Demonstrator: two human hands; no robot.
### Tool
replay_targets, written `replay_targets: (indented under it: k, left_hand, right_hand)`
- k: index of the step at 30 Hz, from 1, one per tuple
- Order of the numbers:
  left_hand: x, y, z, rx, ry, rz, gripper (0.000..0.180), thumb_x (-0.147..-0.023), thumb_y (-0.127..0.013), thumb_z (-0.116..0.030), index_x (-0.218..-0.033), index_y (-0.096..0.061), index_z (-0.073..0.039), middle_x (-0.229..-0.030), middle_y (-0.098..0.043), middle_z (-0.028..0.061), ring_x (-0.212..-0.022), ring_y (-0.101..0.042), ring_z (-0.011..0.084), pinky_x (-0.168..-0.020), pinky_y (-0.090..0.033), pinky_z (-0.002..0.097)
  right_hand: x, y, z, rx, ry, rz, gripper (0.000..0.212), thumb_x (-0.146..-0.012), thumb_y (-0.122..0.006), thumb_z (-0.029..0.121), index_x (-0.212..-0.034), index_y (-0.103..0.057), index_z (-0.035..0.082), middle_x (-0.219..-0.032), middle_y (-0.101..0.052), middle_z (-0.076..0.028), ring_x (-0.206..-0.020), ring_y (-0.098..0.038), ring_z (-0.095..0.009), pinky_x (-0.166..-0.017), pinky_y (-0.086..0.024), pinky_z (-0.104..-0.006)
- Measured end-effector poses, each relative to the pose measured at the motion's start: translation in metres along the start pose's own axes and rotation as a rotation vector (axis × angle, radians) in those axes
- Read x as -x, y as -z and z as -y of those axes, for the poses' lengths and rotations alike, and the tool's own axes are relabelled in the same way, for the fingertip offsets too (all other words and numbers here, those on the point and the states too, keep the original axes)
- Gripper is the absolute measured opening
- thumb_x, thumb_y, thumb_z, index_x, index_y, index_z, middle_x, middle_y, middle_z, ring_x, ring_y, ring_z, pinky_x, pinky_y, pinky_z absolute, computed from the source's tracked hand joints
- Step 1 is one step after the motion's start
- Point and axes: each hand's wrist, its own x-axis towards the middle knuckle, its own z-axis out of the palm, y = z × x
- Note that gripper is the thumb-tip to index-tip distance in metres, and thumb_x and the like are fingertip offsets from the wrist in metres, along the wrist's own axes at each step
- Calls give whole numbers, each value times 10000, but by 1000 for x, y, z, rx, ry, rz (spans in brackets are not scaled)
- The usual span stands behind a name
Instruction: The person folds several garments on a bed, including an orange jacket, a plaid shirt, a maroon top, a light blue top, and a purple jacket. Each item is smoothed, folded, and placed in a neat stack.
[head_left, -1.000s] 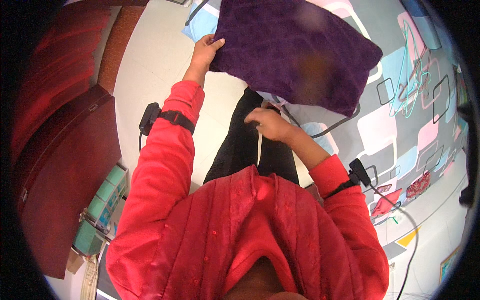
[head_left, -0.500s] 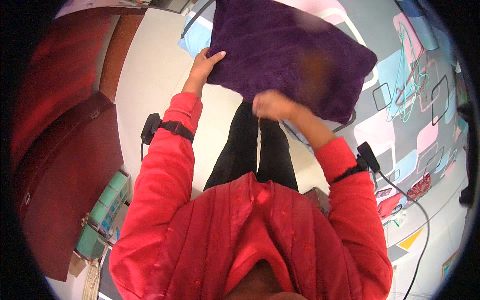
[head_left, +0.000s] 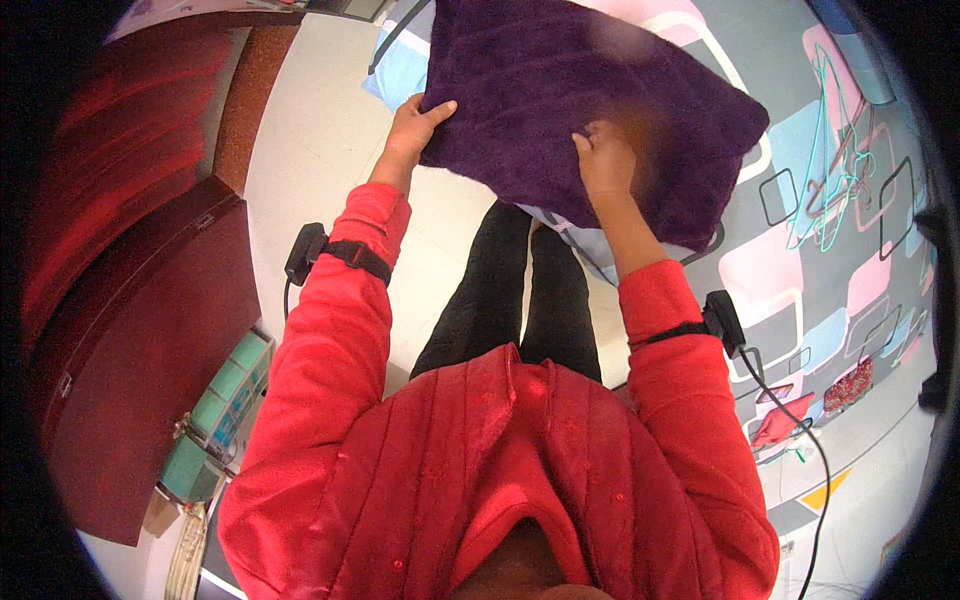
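A dark purple plush towel is spread over the patterned bed cover, its near edge close to my legs. My left hand grips the towel's left edge, the thumb on top and the other fingers hidden beneath. Over the towel's right half is my right hand, its fingers curled in and the thumb toward the left. Whether anything is between those fingers cannot be made out.
Teal clothes hangers lie on the patterned bed cover at the right. Beyond them are a red pouch and a patterned red cloth item. At the left stand a dark red cabinet and a green drawer unit.
My right hand has moved up and to the right, from the towel's near edge onto its right half. The left hand keeps its hold on the left edge.
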Motion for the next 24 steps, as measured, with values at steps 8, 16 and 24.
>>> replay_targets:
  k: [8, 16, 24]
  left_hand:
    - [-3, 1, 4, -31, 12, -29, 589, -811, -727, -231, -1246, -501, 96, -1122, -627, 210, -1002, -623, 273, -924, -460, 354]
    - [0, 2, 2, -38, 20, -44, 592, -807, -725, -218, -1240, -493, 112, -1120, -624, 214, -1000, -621, 273, -931, -462, 362]
    - [52, -31, -59, -110, -269, 57, 593, -735, -707, -106, -1266, -485, 38, -1126, -628, 171, -1002, -620, 249, -922, -470, 358]
  right_hand:
    - [-4, 8, 10, -16, 20, 35, 158, -819, -645, 197, -887, -633, 55, -893, -647, -147, -816, -649, -323, -709, -524, -408]
    - [124, 59, 12, -314, 373, 756, 274, -744, -647, 98, -1004, -583, 41, -919, -622, -130, -892, -602, -305, -808, -475, -372]
    - [-9, 123, -166, -113, -281, -394, 658, -746, -768, 306, -1210, -523, -91, -1177, -585, -236, -1089, -559, -357, -953, -419, -416]
